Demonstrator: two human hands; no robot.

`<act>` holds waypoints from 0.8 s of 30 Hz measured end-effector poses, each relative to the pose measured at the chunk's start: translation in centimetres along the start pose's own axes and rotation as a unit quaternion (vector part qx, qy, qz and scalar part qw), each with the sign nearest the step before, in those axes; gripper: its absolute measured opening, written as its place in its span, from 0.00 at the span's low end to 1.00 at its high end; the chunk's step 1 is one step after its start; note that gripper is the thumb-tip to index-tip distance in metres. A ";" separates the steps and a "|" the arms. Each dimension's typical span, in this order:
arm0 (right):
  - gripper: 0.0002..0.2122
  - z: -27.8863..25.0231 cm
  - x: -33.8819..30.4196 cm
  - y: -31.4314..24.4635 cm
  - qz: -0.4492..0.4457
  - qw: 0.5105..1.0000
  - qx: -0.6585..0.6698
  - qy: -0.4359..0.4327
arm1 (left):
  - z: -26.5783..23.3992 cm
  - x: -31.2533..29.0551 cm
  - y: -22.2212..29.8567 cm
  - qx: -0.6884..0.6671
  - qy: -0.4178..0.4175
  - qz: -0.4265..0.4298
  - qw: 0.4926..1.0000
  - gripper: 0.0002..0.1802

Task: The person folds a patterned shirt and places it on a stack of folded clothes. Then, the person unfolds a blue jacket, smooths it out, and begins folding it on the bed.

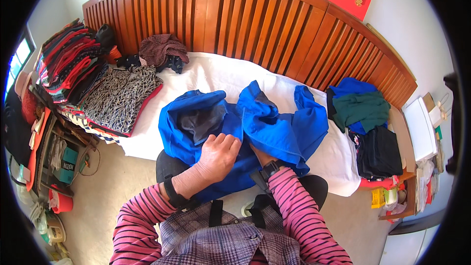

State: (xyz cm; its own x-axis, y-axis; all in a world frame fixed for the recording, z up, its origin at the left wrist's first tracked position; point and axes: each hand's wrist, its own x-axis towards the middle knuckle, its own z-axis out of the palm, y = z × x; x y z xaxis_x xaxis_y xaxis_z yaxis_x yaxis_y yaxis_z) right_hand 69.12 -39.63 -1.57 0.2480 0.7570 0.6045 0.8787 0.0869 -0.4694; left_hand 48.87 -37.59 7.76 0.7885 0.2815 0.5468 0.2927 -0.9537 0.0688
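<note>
A bright blue garment (279,140) with a dark grey lining (198,122) lies bunched over my lap and the near side of the white bed sheet. Its exact kind is hard to make out among the folds. My left hand (220,154) is closed, knuckles up, gripping the blue cloth near its middle. To the right of it, my right hand (263,157) reaches under a fold of the same garment, so its fingers are hidden. Both forearms wear pink-and-black striped sleeves and dark wristbands.
At the left a tall stack of folded clothes (71,64) stands beside a patterned folded garment (120,95). A maroon knit (162,51) lies against the wooden headboard (203,14). Green clothing (360,110) and black clothing (380,152) are piled on the right. A red container (61,201) stands low left.
</note>
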 end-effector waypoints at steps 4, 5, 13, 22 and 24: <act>0.11 1.5 -0.2 0.0 0.125 0.968 0.219 -0.002 | -1.0 -0.6 0.1 -0.024 0.052 0.015 0.998 0.18; 0.11 1.8 0.2 0.4 0.150 0.948 0.280 -0.008 | -1.2 -0.7 0.1 -0.030 0.057 0.015 0.998 0.18; 0.15 1.4 3.2 5.1 0.298 0.735 0.592 -0.147 | -2.7 -0.9 -2.8 -0.086 0.164 -0.135 0.973 0.12; 0.15 -6.8 8.8 7.1 0.287 0.837 0.461 -0.067 | -4.3 -2.2 -13.2 -0.246 0.298 -0.340 0.857 0.07; 0.11 -9.9 9.8 8.7 0.275 0.841 0.466 -0.015 | -3.7 -3.4 -17.0 -0.286 0.335 -0.364 0.821 0.08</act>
State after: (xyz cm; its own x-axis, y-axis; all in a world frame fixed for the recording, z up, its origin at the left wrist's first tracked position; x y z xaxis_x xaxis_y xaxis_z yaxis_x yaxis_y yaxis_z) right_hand 83.28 -37.91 6.63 0.4891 0.8638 0.1210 -0.0711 0.1777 -0.9815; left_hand 39.21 -22.77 7.79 -0.0133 0.8605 0.5093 0.1017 -0.5055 0.8568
